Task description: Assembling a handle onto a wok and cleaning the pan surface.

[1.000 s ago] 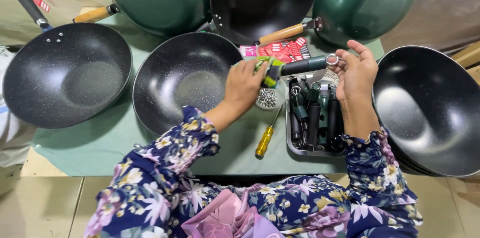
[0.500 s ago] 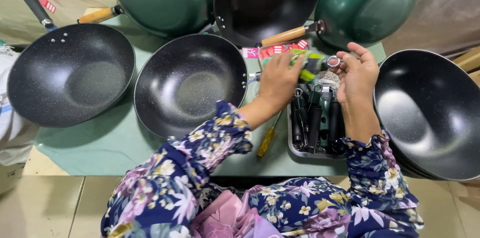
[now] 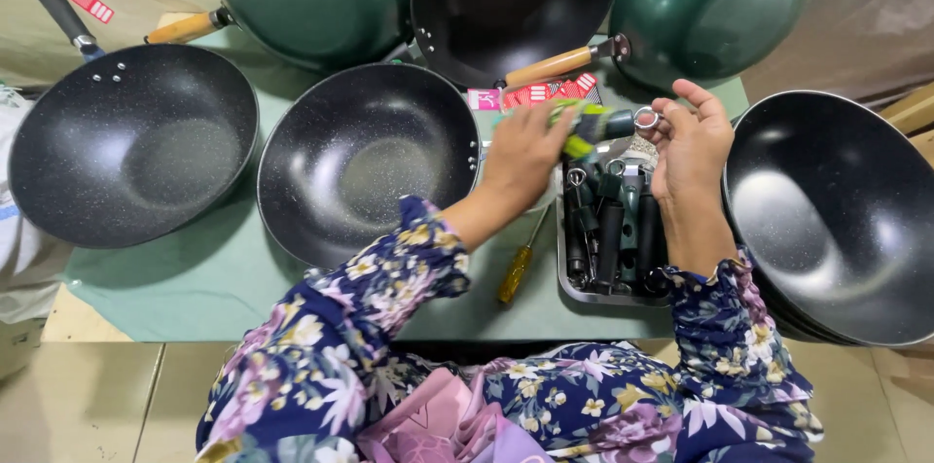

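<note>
Dark pan handle [image 3: 608,121] held between both hands above metal tray [image 3: 565,264], left hand [image 3: 525,152] gripping its green-yellow end, right hand [image 3: 693,137] pinching its ring end, black wok [image 3: 365,157] left.

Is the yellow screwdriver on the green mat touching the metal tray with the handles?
Apart. In the head view, the yellow screwdriver lies on the green mat left of the metal tray, with a strip of mat visible between them.
</note>
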